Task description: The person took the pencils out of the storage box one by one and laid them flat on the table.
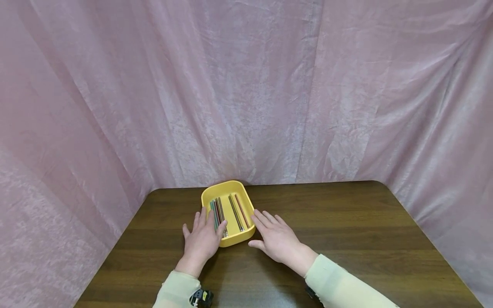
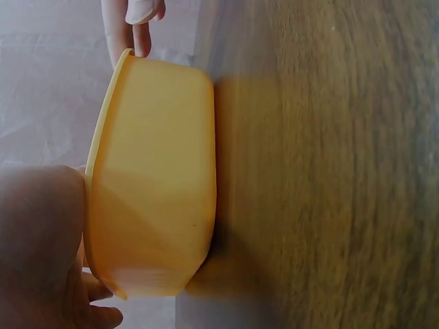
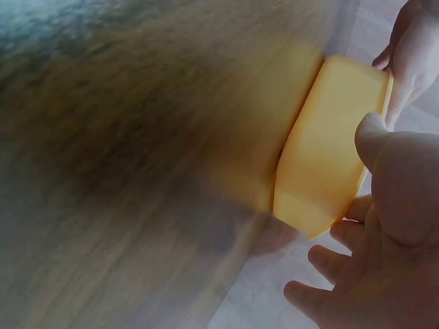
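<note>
A yellow tray (image 1: 228,242) stands near the back edge of the wooden table, slightly turned. Slim pencils (image 1: 239,212) lie lengthwise in it, a dark one and a red one apart on the right, several more together on the left. My left hand (image 1: 202,242) lies over the tray's left rim with fingers spread, its thumb reaching over the tray and covering some pencil ends. On the other side, my right hand (image 1: 276,240) has extended fingers with fingertips right at the tray's right wall (image 3: 329,137). Its thumb points toward the tray's front corner.
The brown table (image 1: 346,239) reaches far to the right of the tray, with rounded back corners. Directly behind its back edge hangs a pink curtain (image 1: 269,107), which also runs down both sides.
</note>
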The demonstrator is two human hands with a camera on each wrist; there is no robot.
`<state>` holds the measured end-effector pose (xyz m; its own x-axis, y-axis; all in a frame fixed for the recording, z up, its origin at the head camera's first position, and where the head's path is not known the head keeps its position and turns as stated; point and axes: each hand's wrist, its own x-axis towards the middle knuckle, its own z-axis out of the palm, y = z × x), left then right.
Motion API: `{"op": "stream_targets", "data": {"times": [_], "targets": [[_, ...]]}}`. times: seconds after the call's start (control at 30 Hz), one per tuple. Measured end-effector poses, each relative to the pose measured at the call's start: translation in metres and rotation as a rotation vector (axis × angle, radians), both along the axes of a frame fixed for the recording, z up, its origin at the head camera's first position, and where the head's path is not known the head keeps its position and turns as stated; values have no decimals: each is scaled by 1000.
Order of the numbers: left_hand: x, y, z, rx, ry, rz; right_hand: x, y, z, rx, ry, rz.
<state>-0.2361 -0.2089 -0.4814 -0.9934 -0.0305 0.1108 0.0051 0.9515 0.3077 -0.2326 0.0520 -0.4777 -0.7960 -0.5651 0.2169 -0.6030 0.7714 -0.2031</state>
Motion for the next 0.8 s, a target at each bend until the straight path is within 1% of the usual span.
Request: {"op": "stream_targets", "data": {"times": [0.07,0.2,0.27,0.3,0.47,0.5,0.7,0.8], "targets": [[0,1,0,9,5,-2,0,2,-4,-9,8,-1],[0,5,0,27,9,-10,3,5,-2,-26,-8,-4],[0,6,0,30,10,-14,5,7,-3,-20,10,-4],[0,7,0,31,10,-16,6,8,-1,-18,5,-4],[2,11,-2,38,11,-25,11,13,-3,-13,14,-2],[2,12,-2,43,13,-27,13,14,-1,-19,-6,-3],[3,20,-2,55,13,-34,18,21,0,-10,23,-6],[4,23,-2,58,15,-42,22,25,1,-17,22,-7]]}}
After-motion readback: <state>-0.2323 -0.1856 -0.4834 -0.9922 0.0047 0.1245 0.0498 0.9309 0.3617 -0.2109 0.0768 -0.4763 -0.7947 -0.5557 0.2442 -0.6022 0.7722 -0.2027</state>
